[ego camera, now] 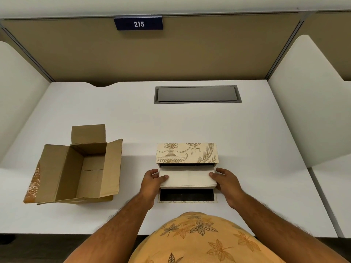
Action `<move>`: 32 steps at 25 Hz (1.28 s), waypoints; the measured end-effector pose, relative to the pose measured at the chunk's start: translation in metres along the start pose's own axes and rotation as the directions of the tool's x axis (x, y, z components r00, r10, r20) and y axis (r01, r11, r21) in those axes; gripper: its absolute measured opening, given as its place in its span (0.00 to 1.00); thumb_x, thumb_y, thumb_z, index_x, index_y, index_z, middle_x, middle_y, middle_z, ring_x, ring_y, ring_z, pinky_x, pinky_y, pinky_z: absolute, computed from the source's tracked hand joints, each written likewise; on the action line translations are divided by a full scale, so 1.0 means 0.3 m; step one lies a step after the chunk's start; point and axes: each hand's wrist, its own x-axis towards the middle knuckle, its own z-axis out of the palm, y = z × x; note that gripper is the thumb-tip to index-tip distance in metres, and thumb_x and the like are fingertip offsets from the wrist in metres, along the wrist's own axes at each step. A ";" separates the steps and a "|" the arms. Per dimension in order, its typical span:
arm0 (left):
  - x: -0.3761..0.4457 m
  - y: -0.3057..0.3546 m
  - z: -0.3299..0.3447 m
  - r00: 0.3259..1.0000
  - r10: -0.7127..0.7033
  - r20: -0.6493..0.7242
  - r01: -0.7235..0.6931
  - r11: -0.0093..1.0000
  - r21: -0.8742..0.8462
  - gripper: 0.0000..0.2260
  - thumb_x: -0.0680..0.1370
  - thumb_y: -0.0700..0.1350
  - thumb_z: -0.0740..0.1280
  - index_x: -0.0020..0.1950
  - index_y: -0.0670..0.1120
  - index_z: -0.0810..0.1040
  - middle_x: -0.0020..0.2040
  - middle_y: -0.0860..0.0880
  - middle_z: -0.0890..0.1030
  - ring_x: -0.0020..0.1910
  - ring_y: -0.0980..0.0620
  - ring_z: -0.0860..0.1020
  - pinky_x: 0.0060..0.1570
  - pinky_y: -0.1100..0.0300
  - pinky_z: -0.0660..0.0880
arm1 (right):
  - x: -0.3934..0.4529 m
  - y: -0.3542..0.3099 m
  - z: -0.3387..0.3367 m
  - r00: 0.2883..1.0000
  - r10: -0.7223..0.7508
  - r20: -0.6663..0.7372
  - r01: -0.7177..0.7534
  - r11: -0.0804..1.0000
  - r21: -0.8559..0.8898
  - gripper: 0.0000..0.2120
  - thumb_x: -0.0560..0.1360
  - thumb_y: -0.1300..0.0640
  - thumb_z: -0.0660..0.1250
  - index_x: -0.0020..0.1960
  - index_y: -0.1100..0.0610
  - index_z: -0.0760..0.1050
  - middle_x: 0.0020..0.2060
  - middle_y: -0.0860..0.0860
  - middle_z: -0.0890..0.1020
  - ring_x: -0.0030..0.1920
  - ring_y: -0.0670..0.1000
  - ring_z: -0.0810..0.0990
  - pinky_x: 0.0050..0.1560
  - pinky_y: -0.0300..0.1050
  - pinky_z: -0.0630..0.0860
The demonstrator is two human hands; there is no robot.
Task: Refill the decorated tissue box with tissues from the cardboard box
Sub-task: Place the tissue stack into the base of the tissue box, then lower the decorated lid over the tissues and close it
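A: Where is the tissue stack (pixel 187 177)?
B: Directly over the open decorated tissue box (pixel 186 152), left hand (pixel 152 182) and right hand (pixel 227 182) each closed on one end.
A: And the cardboard box (pixel 76 168)?
B: Left of it, flaps open.

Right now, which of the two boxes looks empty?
The plain cardboard box at left: flaps open, bare inside. The decorated tissue box has the tissue stack over it.

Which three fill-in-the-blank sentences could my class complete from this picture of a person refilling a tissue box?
1. The stack of tissues is held by ____ hands.
2. The cardboard box lies to the ____ of the decorated tissue box.
3. The sign on the back panel reads ____.

Missing words: both; left; 215
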 end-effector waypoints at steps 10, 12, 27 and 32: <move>-0.017 0.010 0.001 1.000 -0.006 0.000 0.006 1.000 0.016 0.27 0.79 0.39 0.76 0.75 0.49 0.70 0.67 0.46 0.79 0.65 0.40 0.80 0.67 0.41 0.80 | 0.021 -0.033 -0.019 0.996 0.070 0.059 -0.071 0.997 0.011 0.29 0.78 0.65 0.75 0.77 0.61 0.71 0.66 0.60 0.82 0.64 0.61 0.83 0.66 0.57 0.81; -0.017 0.011 0.002 1.000 -0.007 -0.002 0.007 0.999 0.032 0.28 0.79 0.39 0.76 0.76 0.48 0.70 0.68 0.46 0.78 0.67 0.40 0.79 0.69 0.41 0.79 | 0.021 -0.038 -0.013 0.997 0.063 0.050 -0.060 0.997 -0.046 0.28 0.79 0.64 0.75 0.77 0.60 0.72 0.67 0.60 0.81 0.64 0.61 0.83 0.65 0.55 0.82; -0.038 0.195 0.006 0.923 0.323 -0.209 -0.336 0.941 -0.029 0.05 0.84 0.48 0.68 0.53 0.49 0.84 0.50 0.51 0.86 0.50 0.51 0.81 0.49 0.57 0.77 | -0.022 -0.206 0.004 0.965 -0.224 -0.136 0.211 0.972 -0.102 0.11 0.82 0.50 0.71 0.58 0.57 0.85 0.51 0.54 0.88 0.51 0.54 0.85 0.51 0.49 0.82; -0.023 0.233 0.006 0.929 0.350 -0.122 -0.335 0.933 0.130 0.11 0.82 0.41 0.73 0.63 0.42 0.84 0.54 0.46 0.86 0.55 0.46 0.84 0.53 0.60 0.81 | -0.023 -0.260 0.035 0.943 -0.325 -0.068 0.299 0.921 -0.249 0.03 0.80 0.59 0.75 0.53 0.55 0.84 0.44 0.52 0.86 0.43 0.50 0.82 0.44 0.45 0.79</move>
